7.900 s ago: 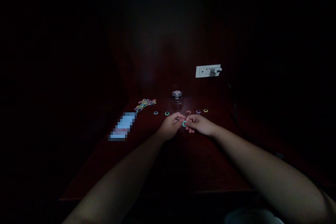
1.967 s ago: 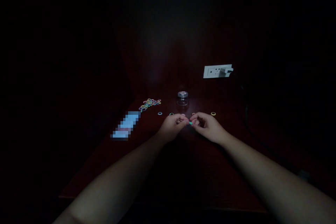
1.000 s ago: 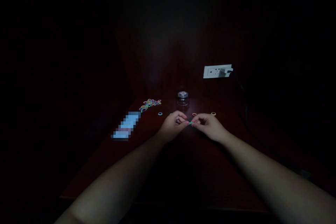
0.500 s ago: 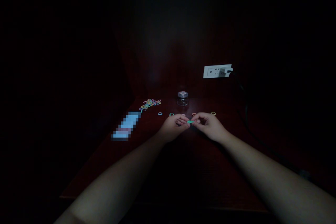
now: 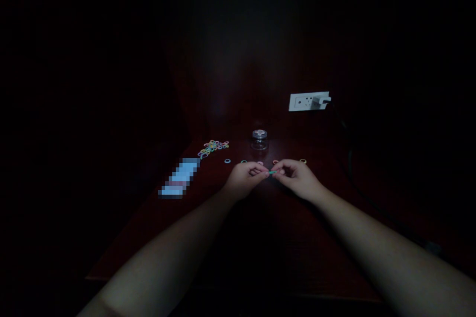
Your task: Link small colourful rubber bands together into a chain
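Between my two hands a small green hair tie [image 5: 272, 172] is pinched at both ends. My left hand [image 5: 244, 178] grips its left end with thumb and fingertips. My right hand [image 5: 297, 178] holds the other end the same way. Behind my hands lies a row of single hair ties: a blue one [image 5: 227, 161], a green one [image 5: 244, 162], a pink one [image 5: 260, 163], a red one [image 5: 275, 162] and a yellow one [image 5: 303, 161]. Some of these are partly covered by my fingers.
A heap of coloured hair ties [image 5: 213, 146] lies at the back left, near a pixelated bright blue rectangle [image 5: 182, 178]. A clear lidded jar [image 5: 259, 140] stands at the back of the dark red table [image 5: 156, 237]. On the wall is a socket [image 5: 303, 102] with a plugged-in cable [image 5: 349, 158].
The green hair tie looks thinner and flatter between my fingertips than before. Both hands stay in nearly the same place.
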